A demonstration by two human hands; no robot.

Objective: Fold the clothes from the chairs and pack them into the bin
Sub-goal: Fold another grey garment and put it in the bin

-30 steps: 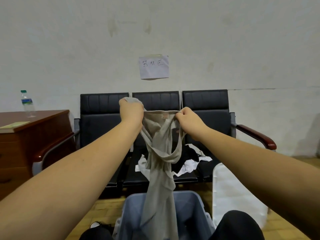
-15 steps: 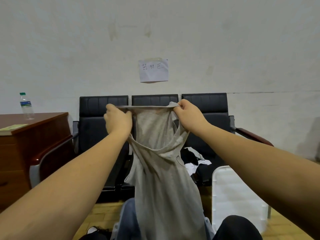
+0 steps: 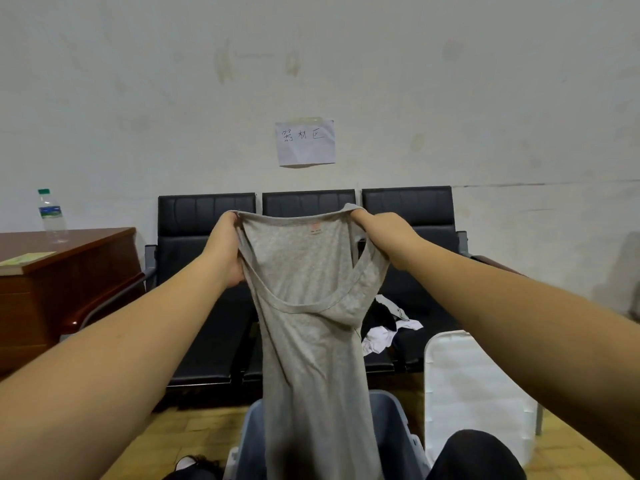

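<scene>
A grey tank top [image 3: 304, 306] hangs spread out in front of me, its hem reaching down into the blue-grey bin [image 3: 391, 424] at the bottom centre. My left hand [image 3: 227, 247] grips its left shoulder strap and my right hand [image 3: 377, 233] grips the right one, both held up at about the height of the chair backs. Behind it stands a row of three black chairs [image 3: 207, 216]. A heap of black and white clothes [image 3: 384, 327] lies on the right-hand seat, partly hidden by the top.
A white bin lid [image 3: 474, 386] leans upright to the right of the bin. A wooden desk [image 3: 65, 271] at the left carries a water bottle [image 3: 52, 216] and a book. A paper note [image 3: 305, 142] is taped to the wall. My dark-trousered knees show at the bottom.
My hands have pulled apart, stretching the bunched tank top out flat between its two straps. The view has tilted slightly.
</scene>
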